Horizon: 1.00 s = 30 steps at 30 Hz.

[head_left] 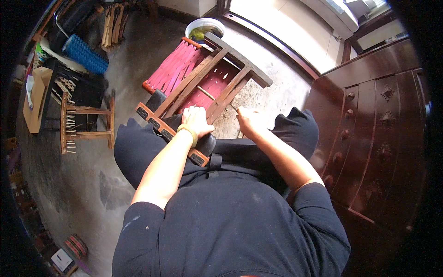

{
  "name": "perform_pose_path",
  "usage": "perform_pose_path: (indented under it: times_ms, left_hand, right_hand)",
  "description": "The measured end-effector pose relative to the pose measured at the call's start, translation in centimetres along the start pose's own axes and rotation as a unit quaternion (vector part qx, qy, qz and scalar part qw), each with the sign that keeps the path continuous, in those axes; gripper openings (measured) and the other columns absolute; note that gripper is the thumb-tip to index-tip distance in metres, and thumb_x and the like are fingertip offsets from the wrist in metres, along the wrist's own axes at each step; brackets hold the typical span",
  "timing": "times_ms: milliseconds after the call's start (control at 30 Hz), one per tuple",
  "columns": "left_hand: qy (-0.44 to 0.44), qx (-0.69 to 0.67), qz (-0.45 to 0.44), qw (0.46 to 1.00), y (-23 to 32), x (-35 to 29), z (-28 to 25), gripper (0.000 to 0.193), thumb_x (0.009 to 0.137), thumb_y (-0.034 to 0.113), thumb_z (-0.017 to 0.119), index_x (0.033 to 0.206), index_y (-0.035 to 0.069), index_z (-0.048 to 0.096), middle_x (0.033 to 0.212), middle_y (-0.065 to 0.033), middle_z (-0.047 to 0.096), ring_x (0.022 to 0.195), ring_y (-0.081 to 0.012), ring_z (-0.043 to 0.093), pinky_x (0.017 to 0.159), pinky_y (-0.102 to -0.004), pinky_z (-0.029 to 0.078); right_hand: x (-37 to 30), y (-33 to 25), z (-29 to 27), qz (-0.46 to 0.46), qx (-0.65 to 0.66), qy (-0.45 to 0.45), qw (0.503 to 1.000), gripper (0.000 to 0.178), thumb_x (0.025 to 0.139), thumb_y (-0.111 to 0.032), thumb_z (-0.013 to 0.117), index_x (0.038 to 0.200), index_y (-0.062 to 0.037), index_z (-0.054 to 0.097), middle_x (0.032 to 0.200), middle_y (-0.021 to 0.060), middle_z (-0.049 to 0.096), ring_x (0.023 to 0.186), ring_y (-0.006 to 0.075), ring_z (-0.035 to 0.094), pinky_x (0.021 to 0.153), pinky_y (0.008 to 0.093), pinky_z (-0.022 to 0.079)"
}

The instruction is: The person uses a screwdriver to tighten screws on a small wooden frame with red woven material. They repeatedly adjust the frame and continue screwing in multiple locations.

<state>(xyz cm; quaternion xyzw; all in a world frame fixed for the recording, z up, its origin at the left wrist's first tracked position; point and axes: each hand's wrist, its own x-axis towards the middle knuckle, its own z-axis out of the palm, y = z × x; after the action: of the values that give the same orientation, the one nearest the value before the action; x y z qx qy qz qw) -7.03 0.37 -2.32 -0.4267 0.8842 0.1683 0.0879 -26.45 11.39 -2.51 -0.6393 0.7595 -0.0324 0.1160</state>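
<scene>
A wooden stool with a seat of woven pink straps (168, 69) lies tipped over between my knees, its dark wooden legs (188, 83) and end bars facing up. My left hand (196, 122), with a yellowish bangle at the wrist, is closed on the stool's frame near the lower orange-brown bar (159, 124). A light thin rod (205, 93) spans between the legs. Just right of the stool, my right hand (250, 122) is closed round a thin dark rod (234, 106) whose tip points at a leg. Most of that rod is hidden in my fingers.
Beyond the stool stands a white tub (217, 25) with yellow-green contents. At left are a blue knobbly roller (85, 54), a cardboard box (39, 99) and a small wooden frame (87, 111). A dark red panelled door (369, 138) stands close on the right, beside a doorway.
</scene>
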Motion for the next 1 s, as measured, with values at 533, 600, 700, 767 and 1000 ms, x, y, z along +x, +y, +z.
perform_pose_path:
  times_ms: [533, 600, 700, 767, 1000]
  left_hand:
    - [-0.008, 0.018, 0.047, 0.999, -1.5, -1.2, -0.3, 0.082, 0.061, 0.069, 0.071, 0.103, -0.001, 0.062, 0.102, -0.02, 0.064, 0.103, -0.0354, 0.058, 0.096, -0.042, 0.041]
    - [-0.001, 0.02, 0.056, 0.998, -1.7, -1.3, 0.0, 0.082, 0.06, 0.069, 0.07, 0.103, 0.0, 0.063, 0.102, -0.0192, 0.064, 0.103, -0.0349, 0.059, 0.096, -0.042, 0.041]
    - [-0.009, 0.017, 0.065, 0.998, -1.9, -1.1, 0.1, 0.08, 0.06, 0.07, 0.07, 0.102, 0.002, 0.064, 0.102, -0.0181, 0.064, 0.103, -0.0341, 0.058, 0.095, -0.042, 0.041]
    - [-0.012, 0.023, 0.062, 0.998, -1.8, -1.1, 0.0, 0.078, 0.06, 0.069, 0.071, 0.102, 0.003, 0.065, 0.103, -0.0175, 0.064, 0.103, -0.0339, 0.058, 0.095, -0.0418, 0.041]
    - [0.011, -0.007, 0.09, 0.996, -2.2, -0.7, 0.8, 0.063, 0.061, 0.061, 0.073, 0.089, 0.004, 0.069, 0.089, -0.0156, 0.067, 0.09, -0.0323, 0.063, 0.084, -0.0427, 0.046]
  right_hand:
    - [-2.5, -4.5, -3.6, -0.035, 0.021, -0.021, 0.999, 0.013, 0.092, -0.019, 0.05, 0.092, -0.0063, 0.054, 0.083, 0.0189, 0.065, 0.07, 0.0383, 0.066, 0.063, 0.0497, 0.05]
    - [-2.7, -4.8, -4.2, -0.042, 0.036, -0.032, 0.998, 0.013, 0.092, -0.018, 0.049, 0.094, -0.0052, 0.053, 0.086, 0.0209, 0.064, 0.073, 0.0401, 0.066, 0.062, 0.0505, 0.05]
    - [-2.5, -4.8, -3.4, -0.067, 0.047, -0.028, 0.996, 0.014, 0.092, -0.018, 0.049, 0.095, -0.0047, 0.052, 0.085, 0.0213, 0.064, 0.074, 0.0402, 0.066, 0.063, 0.0508, 0.051]
    - [-2.3, -4.8, -2.4, -0.066, 0.084, -0.052, 0.993, 0.014, 0.091, -0.018, 0.049, 0.095, -0.0044, 0.052, 0.084, 0.0213, 0.065, 0.075, 0.0398, 0.066, 0.064, 0.0503, 0.051]
    - [-1.2, -5.5, -0.4, -0.102, 0.097, -0.103, 0.985, 0.017, 0.088, -0.014, 0.05, 0.1, -0.0021, 0.054, 0.087, 0.0219, 0.067, 0.078, 0.0382, 0.068, 0.066, 0.0483, 0.053]
